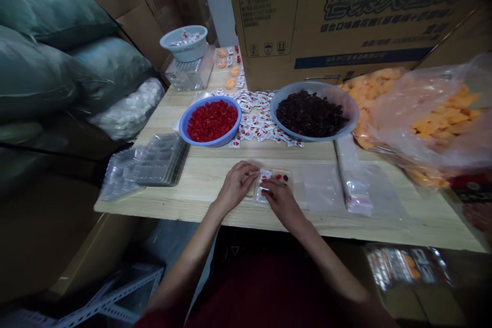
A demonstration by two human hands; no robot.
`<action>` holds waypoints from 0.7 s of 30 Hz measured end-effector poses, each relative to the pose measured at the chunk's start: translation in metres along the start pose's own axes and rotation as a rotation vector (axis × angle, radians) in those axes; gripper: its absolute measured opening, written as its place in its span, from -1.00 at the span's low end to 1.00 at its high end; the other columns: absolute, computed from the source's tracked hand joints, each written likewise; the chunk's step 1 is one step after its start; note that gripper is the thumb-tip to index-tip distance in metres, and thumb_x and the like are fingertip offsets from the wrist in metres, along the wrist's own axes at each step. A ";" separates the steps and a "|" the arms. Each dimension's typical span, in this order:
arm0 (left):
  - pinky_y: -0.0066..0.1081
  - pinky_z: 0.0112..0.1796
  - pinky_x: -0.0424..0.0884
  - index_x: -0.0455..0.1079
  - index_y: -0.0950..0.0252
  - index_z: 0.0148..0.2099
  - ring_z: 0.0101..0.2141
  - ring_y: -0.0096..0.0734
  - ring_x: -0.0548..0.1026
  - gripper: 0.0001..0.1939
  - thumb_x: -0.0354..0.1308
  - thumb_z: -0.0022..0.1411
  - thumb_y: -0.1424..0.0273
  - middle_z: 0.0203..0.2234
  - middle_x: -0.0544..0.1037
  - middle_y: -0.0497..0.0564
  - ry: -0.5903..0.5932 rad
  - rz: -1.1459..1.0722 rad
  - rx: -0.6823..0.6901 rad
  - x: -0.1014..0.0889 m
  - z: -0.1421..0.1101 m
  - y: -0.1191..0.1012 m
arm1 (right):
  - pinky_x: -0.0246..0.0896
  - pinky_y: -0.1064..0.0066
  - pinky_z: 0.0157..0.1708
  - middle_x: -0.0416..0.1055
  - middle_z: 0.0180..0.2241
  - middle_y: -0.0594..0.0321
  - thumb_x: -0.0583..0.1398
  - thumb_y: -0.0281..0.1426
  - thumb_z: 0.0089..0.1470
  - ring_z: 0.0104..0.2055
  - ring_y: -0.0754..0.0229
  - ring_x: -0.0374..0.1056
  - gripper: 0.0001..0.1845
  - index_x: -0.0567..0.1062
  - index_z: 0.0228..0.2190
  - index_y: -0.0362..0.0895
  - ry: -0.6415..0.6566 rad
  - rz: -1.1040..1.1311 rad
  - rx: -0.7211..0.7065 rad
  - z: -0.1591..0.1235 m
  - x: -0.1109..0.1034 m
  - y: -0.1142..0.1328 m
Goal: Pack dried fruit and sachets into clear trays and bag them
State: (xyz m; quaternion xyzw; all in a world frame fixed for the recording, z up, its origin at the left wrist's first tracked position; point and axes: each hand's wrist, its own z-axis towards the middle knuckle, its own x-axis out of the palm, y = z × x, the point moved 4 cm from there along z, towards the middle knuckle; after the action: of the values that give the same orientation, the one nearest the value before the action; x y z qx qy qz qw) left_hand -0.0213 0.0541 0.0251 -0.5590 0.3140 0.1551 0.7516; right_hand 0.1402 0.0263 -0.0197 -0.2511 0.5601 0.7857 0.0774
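A small clear plastic tray (291, 184) lies near the front edge of the table, between my hands. My left hand (237, 184) is at its left side, thumb and fingers closed on the edge. My right hand (282, 200) reaches over the middle of the tray, fingertips pinched together; what they hold, if anything, is hidden. A white sachet with red print (265, 174) shows in the tray just beyond these fingertips. In the right part of the tray are a red piece (279, 177) and a dark piece (285, 178).
Behind the tray stand a blue bowl of red pieces (186, 124) and a bowl of dark pieces (353, 122), with loose sachets (253, 120) between. Empty trays (161, 159) are stacked left. Clear bags (323, 189) and a large bag of orange pieces (418, 107) lie right. A big carton (269, 20) stands behind.
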 end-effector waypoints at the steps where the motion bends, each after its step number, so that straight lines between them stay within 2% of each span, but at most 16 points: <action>1: -0.26 -0.02 0.36 0.48 0.23 -0.02 -0.08 -0.27 0.45 -0.77 0.05 0.39 0.34 -0.13 0.50 0.09 0.030 0.011 0.003 0.001 -0.005 -0.002 | 0.29 0.14 0.03 0.48 -0.09 0.09 0.13 -0.61 0.15 -0.01 0.04 0.39 -0.68 0.57 -0.16 -0.08 -0.014 -0.013 -0.008 -0.001 -0.004 0.001; 5: -0.19 -0.01 0.31 0.50 0.20 -0.03 -0.06 -0.20 0.41 -0.79 0.15 0.33 0.35 -0.13 0.54 0.07 0.173 0.133 0.069 0.022 -0.024 -0.008 | 0.24 0.06 0.08 0.50 -0.09 0.14 0.14 -0.58 0.19 0.02 0.01 0.34 -0.68 0.59 -0.16 -0.02 -0.038 -0.125 -0.098 -0.012 -0.021 0.008; 8: -0.19 -0.05 0.32 0.50 0.17 -0.01 -0.08 -0.19 0.39 -0.78 0.18 0.30 0.38 -0.15 0.55 0.06 0.183 0.193 0.063 0.033 -0.031 -0.009 | 0.24 0.04 -0.01 0.53 -0.09 0.18 0.18 -0.54 0.20 0.02 -0.02 0.31 -0.76 0.60 -0.23 -0.02 0.016 -0.206 -0.151 -0.026 -0.019 0.015; 10: -0.19 -0.05 0.32 0.50 0.16 0.00 -0.07 -0.19 0.38 -0.77 0.16 0.31 0.39 -0.14 0.53 0.07 0.136 0.209 0.062 0.028 -0.030 -0.010 | 0.24 0.06 -0.06 0.53 -0.07 0.17 0.19 -0.53 0.20 0.05 -0.04 0.30 -0.79 0.59 -0.22 -0.04 0.001 -0.244 -0.149 -0.031 -0.019 0.016; 12: -0.19 -0.02 0.33 0.48 0.17 0.01 -0.04 -0.20 0.38 -0.77 0.15 0.32 0.38 -0.11 0.52 0.08 0.040 0.193 0.063 0.010 -0.026 -0.009 | 0.22 0.03 -0.03 0.52 -0.07 0.15 0.19 -0.50 0.21 0.06 -0.06 0.30 -0.82 0.58 -0.21 -0.05 -0.073 -0.278 -0.143 -0.029 -0.034 0.011; 14: -0.21 0.00 0.34 0.47 0.21 -0.01 -0.04 -0.23 0.41 -0.79 0.11 0.35 0.36 -0.12 0.52 0.09 -0.101 0.152 0.046 -0.017 -0.022 -0.005 | 0.21 0.01 0.00 0.53 -0.10 0.13 0.18 -0.45 0.22 0.02 -0.04 0.34 -0.83 0.58 -0.23 -0.05 -0.177 -0.303 -0.140 -0.020 -0.070 0.002; 16: -0.26 -0.03 0.37 0.47 0.24 -0.04 -0.09 -0.26 0.46 -0.80 0.07 0.36 0.35 -0.15 0.53 0.07 -0.227 0.130 0.015 -0.045 -0.023 0.002 | 0.25 0.06 0.00 0.55 -0.14 0.13 0.18 -0.40 0.22 -0.05 0.02 0.40 -0.84 0.59 -0.24 -0.04 -0.330 -0.318 -0.116 -0.012 -0.128 -0.007; 18: -0.30 -0.09 0.39 0.48 0.23 -0.06 -0.16 -0.29 0.50 -0.80 0.09 0.35 0.32 -0.19 0.55 0.04 -0.305 0.152 -0.019 -0.067 -0.027 0.012 | 0.28 0.10 0.01 0.55 -0.16 0.13 0.19 -0.35 0.21 -0.07 0.05 0.43 -0.83 0.58 -0.21 -0.07 -0.586 -0.333 -0.040 -0.018 -0.200 -0.014; 21: -0.40 -0.28 0.40 0.50 0.18 -0.07 -0.25 -0.31 0.51 -0.75 0.15 0.29 0.20 -0.20 0.57 -0.02 -0.427 0.202 -0.151 -0.086 -0.038 0.031 | 0.31 0.14 -0.04 0.54 -0.16 0.10 0.20 -0.26 0.20 -0.11 0.05 0.45 -0.73 0.57 -0.14 -0.12 -1.014 -0.439 0.120 -0.055 -0.298 -0.017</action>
State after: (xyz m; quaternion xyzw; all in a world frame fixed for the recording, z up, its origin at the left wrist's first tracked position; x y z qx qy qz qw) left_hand -0.1153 0.0390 0.0508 -0.5338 0.1899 0.3668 0.7379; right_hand 0.4209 0.0291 0.0956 0.0527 0.4308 0.7404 0.5132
